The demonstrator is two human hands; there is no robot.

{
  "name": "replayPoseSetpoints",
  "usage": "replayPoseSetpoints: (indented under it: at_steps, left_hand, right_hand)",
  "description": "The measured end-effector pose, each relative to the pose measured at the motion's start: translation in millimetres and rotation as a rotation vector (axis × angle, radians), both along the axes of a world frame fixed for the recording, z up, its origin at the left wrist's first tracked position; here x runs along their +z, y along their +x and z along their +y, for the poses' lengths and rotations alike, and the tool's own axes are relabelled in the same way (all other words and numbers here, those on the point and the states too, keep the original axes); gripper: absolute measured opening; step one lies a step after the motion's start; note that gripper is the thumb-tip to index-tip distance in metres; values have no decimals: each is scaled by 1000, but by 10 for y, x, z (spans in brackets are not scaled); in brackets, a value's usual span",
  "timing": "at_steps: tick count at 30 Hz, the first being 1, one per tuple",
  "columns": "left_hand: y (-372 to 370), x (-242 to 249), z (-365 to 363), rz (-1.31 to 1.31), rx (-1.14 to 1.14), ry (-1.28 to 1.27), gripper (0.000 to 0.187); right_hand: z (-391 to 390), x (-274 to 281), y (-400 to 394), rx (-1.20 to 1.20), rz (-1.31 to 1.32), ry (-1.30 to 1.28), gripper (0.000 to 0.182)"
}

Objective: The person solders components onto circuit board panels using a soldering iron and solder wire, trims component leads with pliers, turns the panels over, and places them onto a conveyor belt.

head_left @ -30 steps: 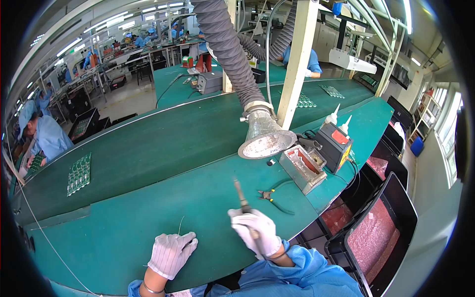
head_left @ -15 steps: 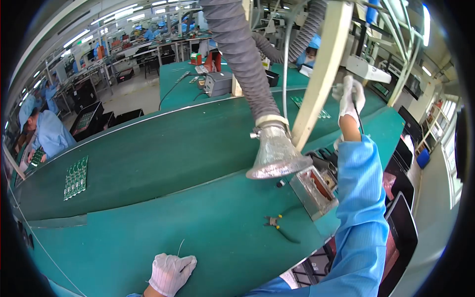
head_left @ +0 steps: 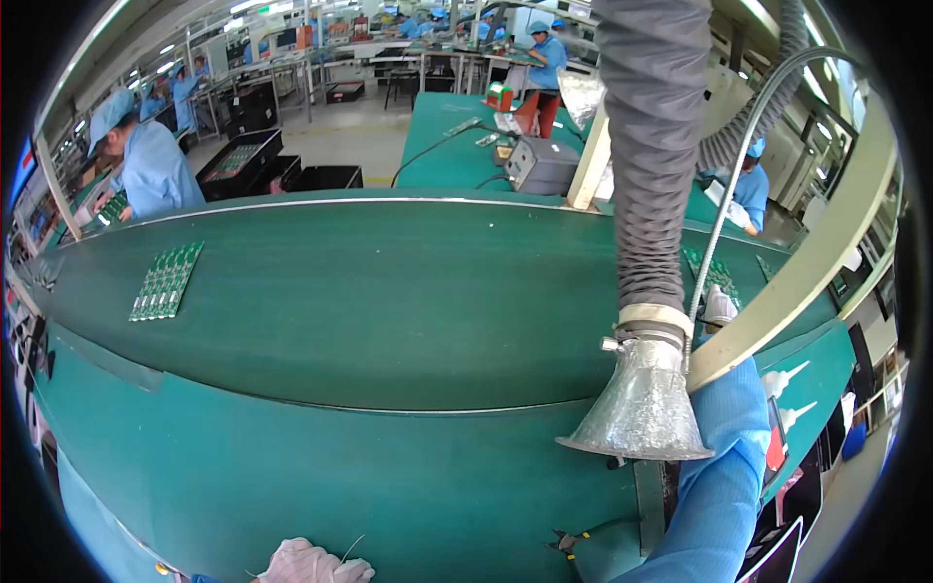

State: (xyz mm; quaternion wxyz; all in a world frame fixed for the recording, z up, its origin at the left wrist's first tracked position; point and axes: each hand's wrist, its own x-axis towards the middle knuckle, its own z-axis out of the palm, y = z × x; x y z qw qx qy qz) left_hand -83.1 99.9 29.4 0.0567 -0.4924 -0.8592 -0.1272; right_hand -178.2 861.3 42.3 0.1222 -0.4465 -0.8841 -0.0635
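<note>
My left hand (head_left: pixel 313 564), in a white glove, rests closed at the bottom edge of the green bench. A thin wire (head_left: pixel 353 547) sticks up from its fingers. My right hand (head_left: pixel 719 307), also gloved, reaches out past the fume hood's cone. It is beside a panel of green circuit boards (head_left: pixel 717 276) on the belt. The pale post and my sleeve (head_left: pixel 724 418) partly cover that hand, so its grip does not show. Side cutters (head_left: pixel 566 542) lie on the bench between my arms.
A metal fume cone (head_left: pixel 641 403) on a grey hose (head_left: pixel 656 146) hangs before my right arm. A curved pale post (head_left: pixel 807 253) stands beside it. Another board panel (head_left: pixel 167 282) lies on the left of the belt (head_left: pixel 389 301). A co-worker (head_left: pixel 155 160) handles boards at far left.
The view has swung, so the hood and bench sit differently in it. My right hand has come down from the raised white device to the board panel. My left hand still holds the wire.
</note>
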Motion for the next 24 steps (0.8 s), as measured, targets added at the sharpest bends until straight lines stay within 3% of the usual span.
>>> replayPoseSetpoints:
  at_steps: [19, 24]
  left_hand:
    - [-61, -21, 15, -14, -16, 106, 20]
    - [-85, 15, 33, -48, -9, 50, 18]
  right_hand:
    - [30, 34, -120, 21, 0, -1, 27]
    - [0, 176, -96, 54, 106, 13, 27]
